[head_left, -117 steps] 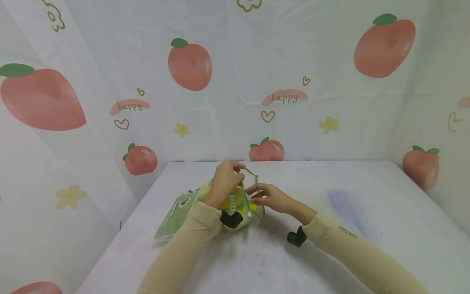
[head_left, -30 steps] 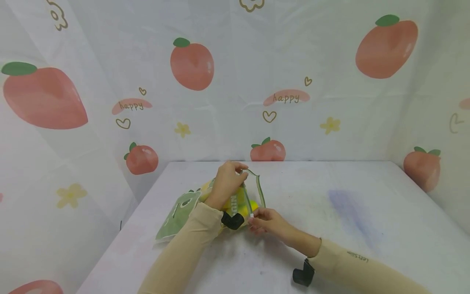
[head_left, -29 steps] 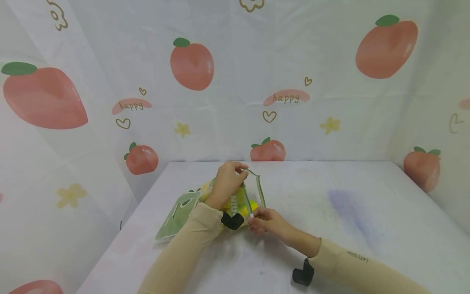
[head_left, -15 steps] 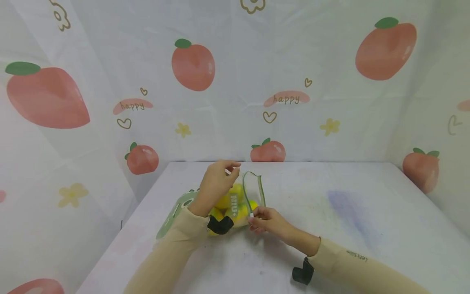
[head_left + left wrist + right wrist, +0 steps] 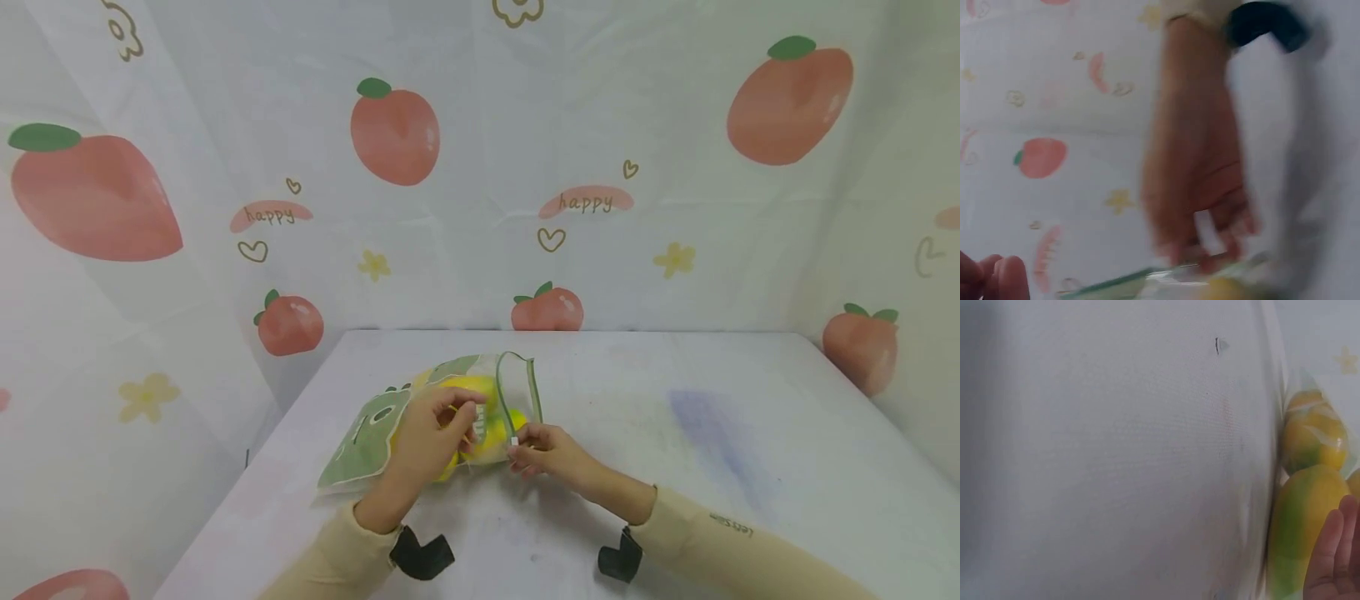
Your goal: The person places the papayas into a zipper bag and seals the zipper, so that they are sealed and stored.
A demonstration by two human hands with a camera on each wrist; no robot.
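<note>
A clear zip bag [image 5: 360, 450] with a green cartoon-face print lies tilted on the left half of the table. Inside it are several yellow fruits with green patches that look like mangoes [image 5: 1304, 531]. The bag's mouth, edged by a green zip strip [image 5: 504, 392], gapes to the right. At its near corner my right hand [image 5: 551, 452] pinches the strip beside a small white zip slider [image 5: 514, 441]. My left hand [image 5: 429, 437] hovers in front of the bag, fingers loosely bent and holding nothing, overlapping the fruits. In the left wrist view the right hand is blurred.
The white table [image 5: 675, 517] carries a faded purple stain [image 5: 708, 442] on the right. Behind it hangs a white cloth [image 5: 480, 250] with a peach print. A dark wrist camera [image 5: 422, 554] juts from each sleeve.
My left hand has let go of the bag's upper edge and come down and nearer. Earlier my right hand moved from the mouth to the near corner, where it stays.
</note>
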